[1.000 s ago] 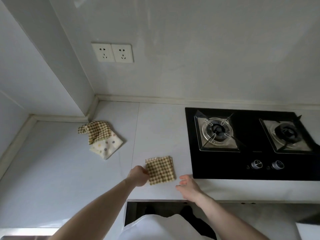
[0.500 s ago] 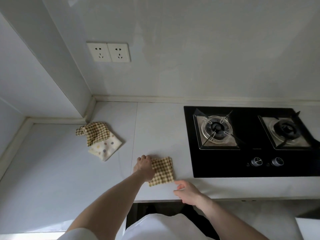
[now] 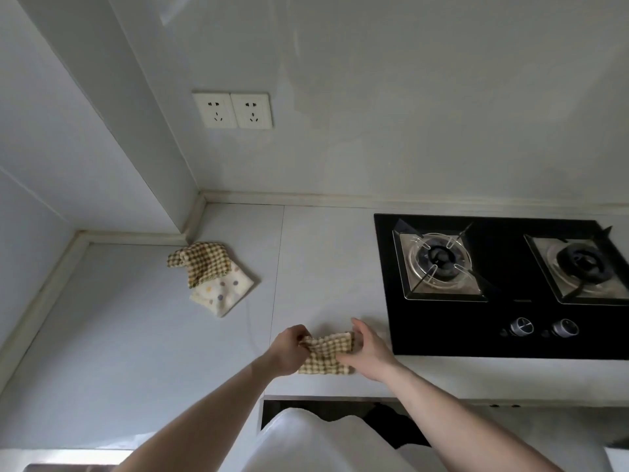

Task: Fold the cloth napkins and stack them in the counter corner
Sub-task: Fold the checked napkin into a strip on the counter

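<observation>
both hands grasp one checked napkin [image 3: 326, 353] near the front edge of the table [image 3: 136, 335]: we see the left hand [image 3: 288, 349] pinching its left edge with curled fingers, and the right hand [image 3: 368, 350] gripping its right side, thumb over the cloth. the napkin lies folded between them, just left of the black gas hob [image 3: 503, 287] (two burners, two knobs). well apart, toward the table's back corner, we find a second checked napkin [image 3: 204, 267] lying crumpled on top of a dotted napkin [image 3: 223, 294]. a double wall socket [image 3: 233, 110] sits on the wall above.
</observation>
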A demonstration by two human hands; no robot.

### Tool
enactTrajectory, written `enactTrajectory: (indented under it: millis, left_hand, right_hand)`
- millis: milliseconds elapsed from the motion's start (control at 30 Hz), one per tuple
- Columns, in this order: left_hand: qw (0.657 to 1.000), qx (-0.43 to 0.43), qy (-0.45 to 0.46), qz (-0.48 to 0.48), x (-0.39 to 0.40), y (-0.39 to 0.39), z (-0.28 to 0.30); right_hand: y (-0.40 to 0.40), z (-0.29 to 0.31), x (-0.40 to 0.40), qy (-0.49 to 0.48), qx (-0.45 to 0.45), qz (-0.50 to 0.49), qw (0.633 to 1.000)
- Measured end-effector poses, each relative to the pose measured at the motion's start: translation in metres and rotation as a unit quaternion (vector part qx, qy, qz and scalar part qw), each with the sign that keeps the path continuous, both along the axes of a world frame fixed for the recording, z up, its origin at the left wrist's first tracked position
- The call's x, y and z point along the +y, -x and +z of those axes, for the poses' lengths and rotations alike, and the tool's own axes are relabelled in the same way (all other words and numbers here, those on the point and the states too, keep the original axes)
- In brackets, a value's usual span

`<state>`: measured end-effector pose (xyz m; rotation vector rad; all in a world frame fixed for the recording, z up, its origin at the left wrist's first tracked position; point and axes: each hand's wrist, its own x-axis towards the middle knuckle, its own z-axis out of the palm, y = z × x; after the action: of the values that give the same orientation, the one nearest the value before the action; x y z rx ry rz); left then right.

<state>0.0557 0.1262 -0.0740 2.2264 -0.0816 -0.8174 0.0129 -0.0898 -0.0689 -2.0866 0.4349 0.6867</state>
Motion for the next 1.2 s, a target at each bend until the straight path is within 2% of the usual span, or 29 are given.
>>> enactTrajectory:
  millis: [167, 233, 333, 433, 533, 667, 800, 933, 1200]
  left_hand:
    - [0.999, 0.048, 0.005, -0.002, 0.008, -0.002, 0.007]
    - [0.999, 0.038, -0.012, -0.002, 0.011, -0.001, 0.007]
    - [0.999, -0.002, -0.035, 0.008, 0.013, 0.001, 0.006]
    - [0.993, -0.093, -0.07, 0.001, 0.009, 0.002, 0.004]
    - [0.984, -0.138, -0.109, -0.005, 0.002, 0.004, 0.003]
    - [0.986, -0.105, -0.13, 0.011, -0.005, 0.003, 0.004]
    - [0.996, -0.057, -0.064, 0.036, -0.006, 0.001, 0.001]
    - [0.996, -0.079, -0.031, 0.026, -0.002, 0.006, 0.001]
    - [0.991, -0.105, -0.08, -0.009, 0.013, 0.026, -0.016]
  right_hand:
    - [-0.01, 0.002, 0.016, 0.005, -0.041, 0.067, 0.997]
    - [-0.011, 0.002, 0.018, 0.014, -0.044, 0.077, 0.996]
    - [-0.011, 0.001, 0.017, 0.044, -0.055, 0.093, 0.993]
    - [-0.011, -0.004, 0.013, 0.095, -0.07, 0.097, 0.988]
    - [-0.009, -0.007, 0.009, 0.129, -0.077, 0.09, 0.985]
    - [-0.005, -0.009, 0.008, 0.18, -0.118, 0.063, 0.974]
    - [-0.003, -0.009, 0.011, 0.154, -0.13, 0.034, 0.979]
    - [0.002, -0.009, 0.012, 0.144, -0.154, 0.026, 0.977]
    - [0.022, -0.027, 0.014, 0.151, -0.171, 0.136, 0.964]
